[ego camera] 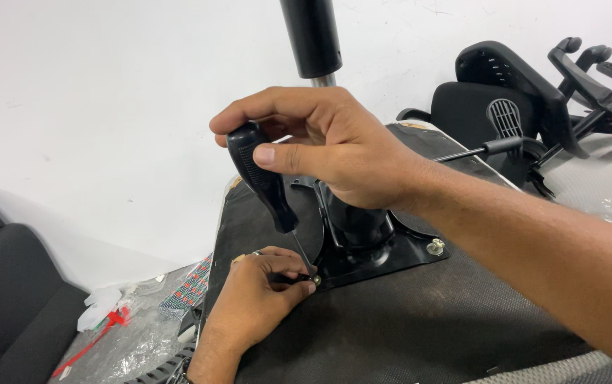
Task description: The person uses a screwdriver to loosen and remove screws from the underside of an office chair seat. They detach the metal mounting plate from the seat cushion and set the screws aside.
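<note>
My right hand [323,142] grips the black handle of a screwdriver [259,174], its thin shaft slanting down to a small screw [316,279] at the corner of a black metal mounting plate [391,256]. My left hand [256,302] pinches that screw at the plate's near-left corner, fingertips against the shaft tip. The plate sits on the dark underside of an upturned chair seat [419,313]. A black gas-lift column [311,35] rises from the plate's middle. A second bolt with a washer [434,247] shows at the plate's right corner.
More black chair parts [526,92], armrests and a back, lie at the upper right by the white wall. A lever rod with a black grip [487,148] sticks out to the right. Crumpled clear plastic and red-printed packaging [117,316] lie on the floor at lower left, beside a dark cushion [7,291].
</note>
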